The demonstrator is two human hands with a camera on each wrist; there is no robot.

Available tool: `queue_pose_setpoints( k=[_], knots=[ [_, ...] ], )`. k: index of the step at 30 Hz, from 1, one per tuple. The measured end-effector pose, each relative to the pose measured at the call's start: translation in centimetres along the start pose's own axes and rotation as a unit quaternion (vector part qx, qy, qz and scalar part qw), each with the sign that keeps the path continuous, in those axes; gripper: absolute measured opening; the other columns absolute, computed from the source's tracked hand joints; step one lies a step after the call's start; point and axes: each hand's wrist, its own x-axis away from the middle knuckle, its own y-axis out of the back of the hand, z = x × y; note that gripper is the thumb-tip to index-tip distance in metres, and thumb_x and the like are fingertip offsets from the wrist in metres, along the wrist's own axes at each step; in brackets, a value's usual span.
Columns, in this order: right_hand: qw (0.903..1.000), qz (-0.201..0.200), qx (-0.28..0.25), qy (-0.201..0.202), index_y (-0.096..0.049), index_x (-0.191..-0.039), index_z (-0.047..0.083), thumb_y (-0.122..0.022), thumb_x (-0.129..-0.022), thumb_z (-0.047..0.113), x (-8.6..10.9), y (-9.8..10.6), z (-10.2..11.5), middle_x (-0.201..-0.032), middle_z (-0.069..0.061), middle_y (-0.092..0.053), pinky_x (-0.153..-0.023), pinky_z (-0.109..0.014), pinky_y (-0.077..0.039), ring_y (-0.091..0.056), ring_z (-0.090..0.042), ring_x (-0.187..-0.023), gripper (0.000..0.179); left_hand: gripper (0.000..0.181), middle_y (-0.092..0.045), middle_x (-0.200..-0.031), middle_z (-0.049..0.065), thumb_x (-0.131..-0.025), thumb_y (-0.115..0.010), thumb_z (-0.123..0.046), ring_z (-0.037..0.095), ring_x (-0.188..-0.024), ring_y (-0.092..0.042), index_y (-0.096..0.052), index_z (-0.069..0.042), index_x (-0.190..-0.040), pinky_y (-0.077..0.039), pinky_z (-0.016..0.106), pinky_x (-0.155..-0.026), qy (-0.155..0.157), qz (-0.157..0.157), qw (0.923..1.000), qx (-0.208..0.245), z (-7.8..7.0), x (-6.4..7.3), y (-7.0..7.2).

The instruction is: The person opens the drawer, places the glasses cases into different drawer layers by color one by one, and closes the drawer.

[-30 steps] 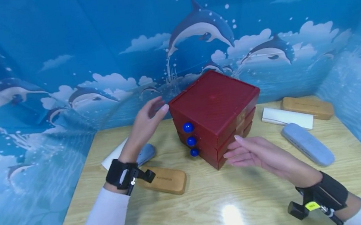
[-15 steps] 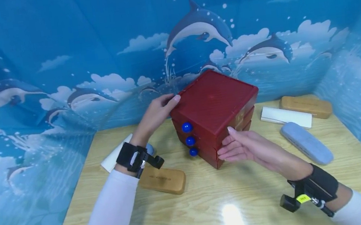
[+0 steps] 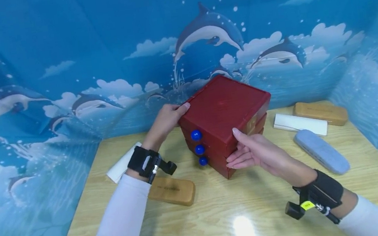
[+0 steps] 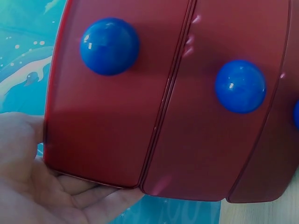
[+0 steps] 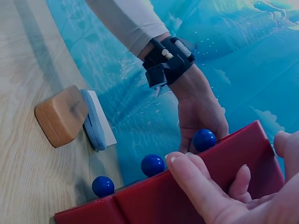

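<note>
A red three-drawer box [image 3: 223, 106] stands corner-on in the middle of the wooden table [image 3: 222, 216]. Its front carries three blue knobs, the top one [image 3: 196, 135] above the other two. My left hand [image 3: 166, 120] lies against the box's left side, one fingertip on the top edge. In the left wrist view the palm [image 4: 42, 186] and flat fingers sit against that side of the box [image 4: 187, 130]. My right hand [image 3: 253, 151] presses straight fingers against the right side. The right wrist view shows its fingers [image 5: 205, 191] on the red wall [image 5: 154, 200].
Left of the box lie a tan case [image 3: 172, 191] and a white flat box [image 3: 122, 167]; the right wrist view shows a grey-blue case [image 5: 93, 123] between them. On the right lie a white box [image 3: 300, 124], a tan case [image 3: 320, 113] and a grey-blue case [image 3: 321, 151]. Dolphin-print walls enclose the table.
My left hand has come in from the air onto the box's left top edge. The right hand has slid up along the right side to the top edge. The box has stayed put.
</note>
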Motion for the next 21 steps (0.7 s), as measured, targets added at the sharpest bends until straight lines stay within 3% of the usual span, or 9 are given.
queue_pose_setpoints(
  k=[5, 11, 21],
  knots=[
    [0.9996, -0.029, 0.000, -0.006, -0.053, -0.110, -0.004, -0.051, -0.106, 0.054, -0.37, -0.06, -0.09, -0.092, -0.013, -0.078, -0.085, -0.043, -0.063, -0.080, -0.026, -0.088, 0.058, 0.049, -0.074, -0.081, 0.004, -0.105, -0.054, -0.050, 0.020, -0.082, -0.070, -0.075, -0.007, -0.092, -0.058, 0.039, -0.086, 0.003, 0.003, 0.9999, 0.016, 0.11, -0.22, -0.06],
    [0.9989, -0.047, -0.004, -0.009, -0.052, -0.090, 0.002, -0.056, -0.104, 0.048, -0.66, 0.11, 0.16, -0.086, -0.012, -0.079, -0.080, -0.041, -0.065, -0.080, -0.026, -0.082, 0.048, 0.051, -0.075, -0.083, 0.005, -0.105, -0.054, -0.051, 0.020, -0.084, -0.071, -0.076, -0.007, -0.092, -0.058, 0.040, -0.088, 0.010, 0.003, 0.9998, 0.015, 0.06, -0.10, 0.09],
    [0.9982, -0.060, 0.007, -0.006, -0.050, -0.087, 0.003, -0.056, -0.102, 0.045, -0.78, 0.86, 0.00, -0.081, -0.012, -0.078, -0.076, -0.041, -0.065, -0.080, -0.027, -0.078, 0.045, 0.049, -0.075, -0.086, 0.004, -0.103, -0.057, -0.053, 0.022, -0.094, -0.071, -0.074, -0.008, -0.096, -0.058, 0.044, -0.096, 0.037, 0.017, 0.9992, 0.000, 0.10, -0.09, 0.29]
  ],
)
